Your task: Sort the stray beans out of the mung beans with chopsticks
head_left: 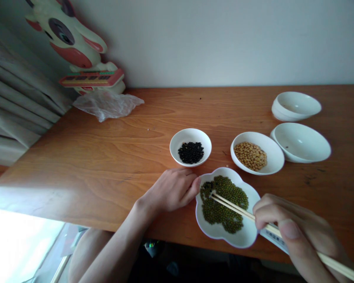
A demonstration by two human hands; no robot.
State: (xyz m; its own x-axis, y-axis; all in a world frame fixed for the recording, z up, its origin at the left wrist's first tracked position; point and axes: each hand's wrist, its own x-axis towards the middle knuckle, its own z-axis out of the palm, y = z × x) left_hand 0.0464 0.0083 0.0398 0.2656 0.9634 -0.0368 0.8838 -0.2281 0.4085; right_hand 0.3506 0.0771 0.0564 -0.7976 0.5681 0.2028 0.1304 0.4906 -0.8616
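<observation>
A white flower-shaped dish near the table's front edge holds green mung beans. My right hand grips a pair of wooden chopsticks, whose tips rest among the green beans at the dish's left side. My left hand lies on the table with its fingers against the dish's left rim. Behind the dish, a small white bowl holds black beans. To its right, a white dish holds yellow soybeans.
Two empty white bowls stand at the right on the wooden table. A crumpled clear plastic bag and a cartoon animal figure sit at the back left by the wall. A curtain hangs on the left.
</observation>
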